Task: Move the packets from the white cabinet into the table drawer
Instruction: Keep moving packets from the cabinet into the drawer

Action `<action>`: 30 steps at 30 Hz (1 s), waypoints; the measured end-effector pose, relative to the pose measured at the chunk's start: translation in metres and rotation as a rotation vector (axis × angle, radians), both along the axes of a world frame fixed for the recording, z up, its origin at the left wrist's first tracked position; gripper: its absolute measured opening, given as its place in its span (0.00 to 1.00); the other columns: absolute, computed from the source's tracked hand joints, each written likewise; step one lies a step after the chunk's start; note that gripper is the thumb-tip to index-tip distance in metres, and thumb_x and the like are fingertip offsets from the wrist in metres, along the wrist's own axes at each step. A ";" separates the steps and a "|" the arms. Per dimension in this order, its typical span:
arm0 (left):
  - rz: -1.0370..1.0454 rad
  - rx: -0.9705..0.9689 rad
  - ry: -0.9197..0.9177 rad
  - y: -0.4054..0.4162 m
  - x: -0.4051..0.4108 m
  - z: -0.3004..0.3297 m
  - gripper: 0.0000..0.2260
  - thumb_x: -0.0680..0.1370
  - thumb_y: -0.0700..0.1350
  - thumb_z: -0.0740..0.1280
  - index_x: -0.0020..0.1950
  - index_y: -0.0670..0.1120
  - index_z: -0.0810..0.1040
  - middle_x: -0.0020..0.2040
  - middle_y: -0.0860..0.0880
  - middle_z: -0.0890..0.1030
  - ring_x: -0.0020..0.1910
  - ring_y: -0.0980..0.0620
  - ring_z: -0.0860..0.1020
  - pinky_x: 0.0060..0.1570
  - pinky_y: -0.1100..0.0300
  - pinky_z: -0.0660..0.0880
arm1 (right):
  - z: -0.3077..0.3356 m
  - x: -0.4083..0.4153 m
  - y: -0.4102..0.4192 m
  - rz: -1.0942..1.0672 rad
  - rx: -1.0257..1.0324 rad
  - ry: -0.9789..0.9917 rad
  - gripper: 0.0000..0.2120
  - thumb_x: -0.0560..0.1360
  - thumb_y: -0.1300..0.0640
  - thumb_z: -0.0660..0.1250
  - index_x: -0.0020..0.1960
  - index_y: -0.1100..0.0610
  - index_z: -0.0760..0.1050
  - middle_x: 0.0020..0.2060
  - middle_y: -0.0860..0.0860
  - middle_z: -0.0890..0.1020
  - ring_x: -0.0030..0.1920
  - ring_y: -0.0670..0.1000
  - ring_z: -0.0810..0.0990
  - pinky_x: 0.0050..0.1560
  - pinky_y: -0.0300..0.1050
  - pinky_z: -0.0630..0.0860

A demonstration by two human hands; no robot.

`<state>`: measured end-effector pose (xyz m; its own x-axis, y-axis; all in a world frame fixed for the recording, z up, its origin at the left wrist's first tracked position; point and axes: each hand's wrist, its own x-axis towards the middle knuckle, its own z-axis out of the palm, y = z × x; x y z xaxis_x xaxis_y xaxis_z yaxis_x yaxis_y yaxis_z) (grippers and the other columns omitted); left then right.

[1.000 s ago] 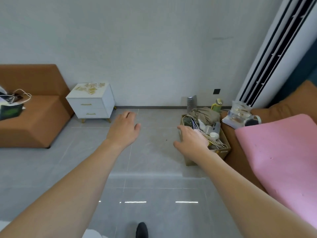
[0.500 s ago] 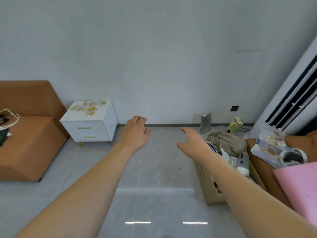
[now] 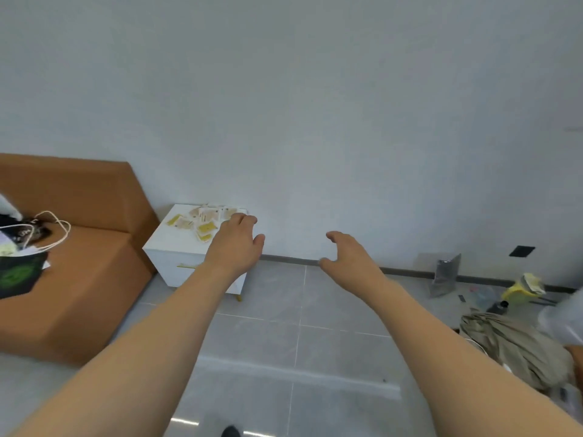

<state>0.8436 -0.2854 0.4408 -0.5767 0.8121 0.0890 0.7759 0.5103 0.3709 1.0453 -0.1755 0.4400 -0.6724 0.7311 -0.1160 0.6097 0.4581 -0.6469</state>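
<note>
A small white cabinet (image 3: 176,244) stands against the wall beside an orange sofa. Several yellow and beige packets (image 3: 202,220) lie scattered on its top. My left hand (image 3: 235,244) is stretched forward, empty, with relaxed fingers; in the view it overlaps the cabinet's right side, though it is well short of it. My right hand (image 3: 350,257) is held out to the right of it over the floor, fingers loosely spread, holding nothing. No table drawer is in view.
The orange sofa (image 3: 79,279) at left carries a white cord and a dark bag (image 3: 19,272). At right are a silver pouch (image 3: 446,272), a yellow bottle (image 3: 520,290) and a crumpled beige cloth (image 3: 517,345). Grey tiled floor (image 3: 299,310) lies between me and the cabinet.
The view has swung left and upward; the cabinet now appears nearer and more central. The pink cushion and cardboard box have slid out at the right. Both hands stay outstretched and empty.
</note>
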 end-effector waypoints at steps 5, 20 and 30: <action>-0.019 0.021 -0.075 0.023 -0.133 -0.007 0.19 0.81 0.47 0.60 0.71 0.43 0.68 0.71 0.45 0.67 0.68 0.42 0.66 0.65 0.52 0.64 | -0.006 -0.131 0.018 -0.045 -0.034 0.001 0.29 0.78 0.54 0.63 0.76 0.56 0.58 0.74 0.51 0.64 0.72 0.52 0.65 0.68 0.45 0.63; -0.055 -0.107 -0.204 0.159 -0.448 -0.056 0.19 0.81 0.47 0.59 0.72 0.45 0.68 0.71 0.46 0.66 0.68 0.43 0.66 0.64 0.54 0.64 | -0.066 -0.446 0.143 -0.126 -0.175 -0.015 0.28 0.78 0.55 0.63 0.76 0.55 0.59 0.73 0.51 0.64 0.71 0.51 0.65 0.64 0.42 0.64; -0.007 -0.368 -0.275 0.217 -0.663 -0.110 0.21 0.79 0.45 0.62 0.72 0.47 0.66 0.72 0.46 0.64 0.65 0.44 0.69 0.62 0.53 0.69 | -0.135 -0.633 0.193 -0.155 -0.373 -0.119 0.29 0.77 0.56 0.62 0.76 0.54 0.59 0.74 0.50 0.64 0.71 0.51 0.66 0.60 0.41 0.64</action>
